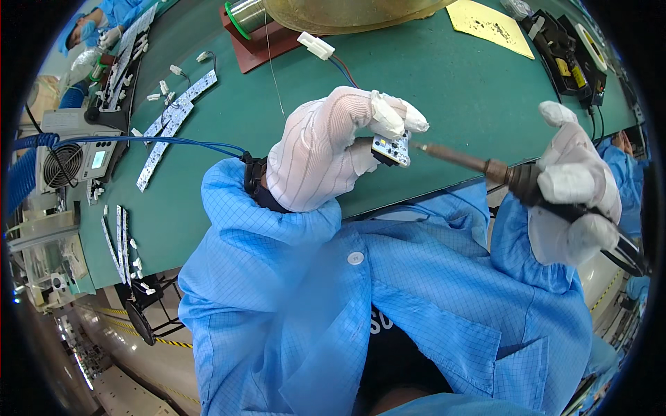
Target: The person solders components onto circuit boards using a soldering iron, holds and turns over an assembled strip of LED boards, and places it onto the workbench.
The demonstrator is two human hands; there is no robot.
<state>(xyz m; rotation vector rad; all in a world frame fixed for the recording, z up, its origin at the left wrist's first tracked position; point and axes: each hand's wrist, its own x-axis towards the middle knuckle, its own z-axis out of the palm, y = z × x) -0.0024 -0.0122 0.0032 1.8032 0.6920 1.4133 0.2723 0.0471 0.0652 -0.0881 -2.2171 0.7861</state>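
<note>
My left hand [326, 142], in a whitish striped glove with white fingertip covers, pinches a small white circuit board [390, 148] with a dark underside. From behind those fingers run red and blue wires to a white plug connector [316, 46]; where they join is hidden. A soldering iron [513, 173] lies in my gloved right hand [576, 187], its fingers wrapped round the dark handle. The iron's tip points left and ends close beside the board; whether they touch I cannot tell. A blue cable and dark strap circle my left wrist.
Left on the green mat [243, 104] lie white LED strips [165, 135] with small connectors. A solder spool [247, 17] on a red-brown stand is at the back, near a yellow sponge sheet [489, 26]. Far left stands a grey box with a fan [73, 159]. Another person sits far left.
</note>
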